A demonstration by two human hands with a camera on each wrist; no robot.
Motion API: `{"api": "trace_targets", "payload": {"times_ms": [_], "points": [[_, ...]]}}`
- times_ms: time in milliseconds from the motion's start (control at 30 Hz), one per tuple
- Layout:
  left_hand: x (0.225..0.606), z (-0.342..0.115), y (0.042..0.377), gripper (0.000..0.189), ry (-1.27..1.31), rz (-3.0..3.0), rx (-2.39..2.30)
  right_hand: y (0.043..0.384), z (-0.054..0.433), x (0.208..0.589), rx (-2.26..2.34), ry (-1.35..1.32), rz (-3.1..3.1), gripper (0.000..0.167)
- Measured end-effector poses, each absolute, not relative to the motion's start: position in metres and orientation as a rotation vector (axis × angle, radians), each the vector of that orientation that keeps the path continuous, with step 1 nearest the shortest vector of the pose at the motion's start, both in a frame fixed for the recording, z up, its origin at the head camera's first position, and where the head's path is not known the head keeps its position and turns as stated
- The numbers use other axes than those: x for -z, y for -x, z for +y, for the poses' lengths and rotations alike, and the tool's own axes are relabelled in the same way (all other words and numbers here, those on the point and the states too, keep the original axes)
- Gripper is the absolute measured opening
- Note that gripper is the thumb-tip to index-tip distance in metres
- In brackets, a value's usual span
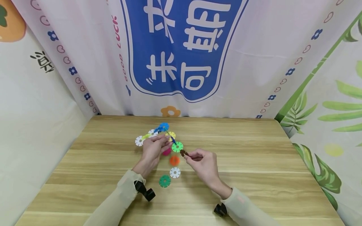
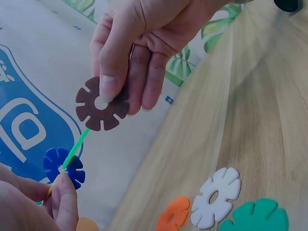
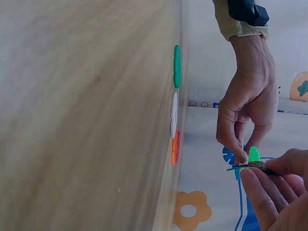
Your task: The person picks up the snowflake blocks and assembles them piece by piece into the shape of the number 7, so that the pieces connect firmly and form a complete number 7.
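Note:
My left hand [image 1: 152,152] pinches a yellow slotted disc [image 1: 171,135] in a linked chain of flower-shaped plastic discs. Along the chain, white discs [image 1: 139,141] and light-blue discs [image 1: 164,126] stretch to the left and back. A dark blue disc [image 2: 63,166] joins the yellow one to a bright green disc [image 1: 177,147] at the chain's right end. Between thumb and fingers, my right hand [image 1: 204,164] holds a brown disc [image 2: 102,104]. Its rim meets the green disc's edge; I cannot tell whether their slots interlock.
Loose discs lie on the wooden table [image 1: 254,163] below the hands: magenta [image 1: 166,152], orange [image 1: 174,160], white [image 1: 175,172] and dark green [image 1: 165,181]. A printed curtain [image 1: 249,78] hangs behind the table's far edge.

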State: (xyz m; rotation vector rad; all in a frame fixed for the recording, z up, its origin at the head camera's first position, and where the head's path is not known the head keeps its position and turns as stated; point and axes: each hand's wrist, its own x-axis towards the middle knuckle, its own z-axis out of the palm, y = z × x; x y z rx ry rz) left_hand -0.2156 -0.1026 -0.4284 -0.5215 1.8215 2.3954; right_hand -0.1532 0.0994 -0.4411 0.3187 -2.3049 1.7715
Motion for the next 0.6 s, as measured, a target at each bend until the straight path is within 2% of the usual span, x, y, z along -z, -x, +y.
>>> {"api": "trace_targets", "payload": {"times_ms": [600], "points": [[0.4238, -0.095, 0.212, 0.03, 0.538, 1.764, -2.44, 0.152, 0.0918, 0.4456, -1.621, -0.402, -2.179, 0.01]]}}
